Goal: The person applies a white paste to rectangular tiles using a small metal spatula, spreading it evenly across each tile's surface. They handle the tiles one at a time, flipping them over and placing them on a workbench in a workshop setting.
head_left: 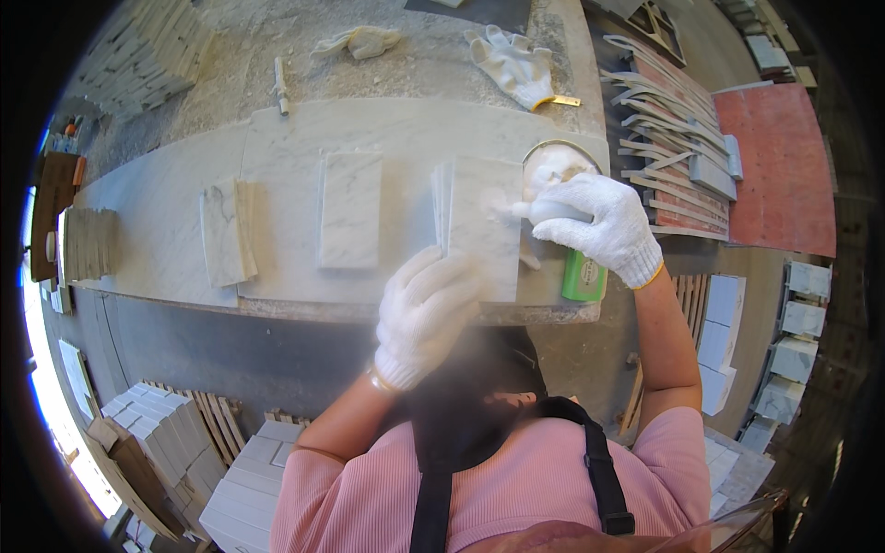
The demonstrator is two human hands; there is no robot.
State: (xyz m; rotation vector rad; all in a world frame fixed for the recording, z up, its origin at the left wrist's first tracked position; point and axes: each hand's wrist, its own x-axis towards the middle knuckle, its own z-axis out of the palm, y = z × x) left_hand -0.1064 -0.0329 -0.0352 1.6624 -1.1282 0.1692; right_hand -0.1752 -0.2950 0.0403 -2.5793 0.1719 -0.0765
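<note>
My left hand point(426, 309), in a white knit glove, rests with its fingers stretched out at the near left corner of a stack of thin marble tiles point(489, 235). Its thumb side is blurred. My right hand point(601, 224), gloved too, is closed around a white rounded object point(559, 205) with a narrow tip pointing left over the top tile; its exact kind is unclear. Behind that hand stands a round tin point(560, 144) with white material inside. A green container point(584, 278) sits just below the hand, at the bench's near right corner.
Further left on the marble-topped bench point(286, 152) stand more tile stacks point(350, 210), point(224, 232). Spare gloves point(513, 69) and a small pale tool point(280, 86) lie at the back. Thin strips point(668, 129) cover a rack at right. Stacked white blocks point(244, 484) stand at lower left.
</note>
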